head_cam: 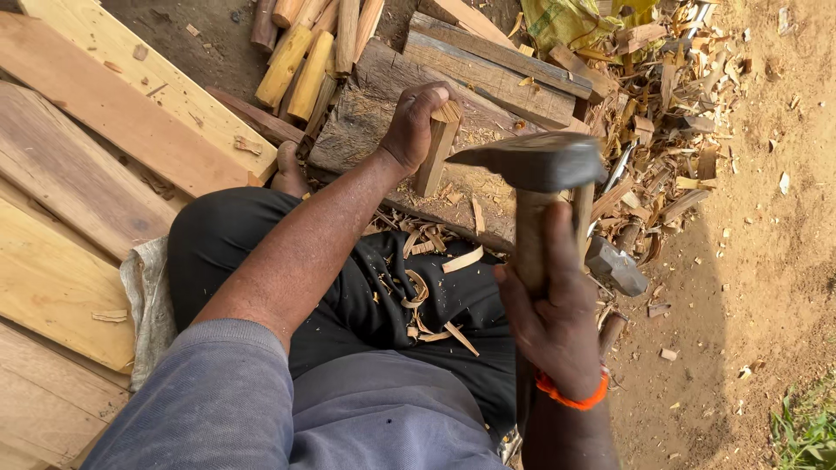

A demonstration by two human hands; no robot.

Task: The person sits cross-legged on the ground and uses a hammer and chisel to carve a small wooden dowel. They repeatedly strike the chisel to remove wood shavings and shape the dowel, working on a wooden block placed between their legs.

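My left hand (414, 126) grips the top of a short wooden stick (435, 150) and holds it upright on a thick weathered chopping block (374, 113). My right hand (553, 309), with an orange band at the wrist, is closed around the wooden handle of an adze-like tool. Its dark metal head (531, 163) is raised just right of the stick, above the block. Wood shavings lie on my dark trousers (261, 235).
Pale planks (96, 148) lie to the left. A bundle of rounded sticks (305, 52) rests beyond the block. A heap of wood chips (662, 113) and a second metal tool head (614, 265) lie to the right on sandy ground (766, 261).
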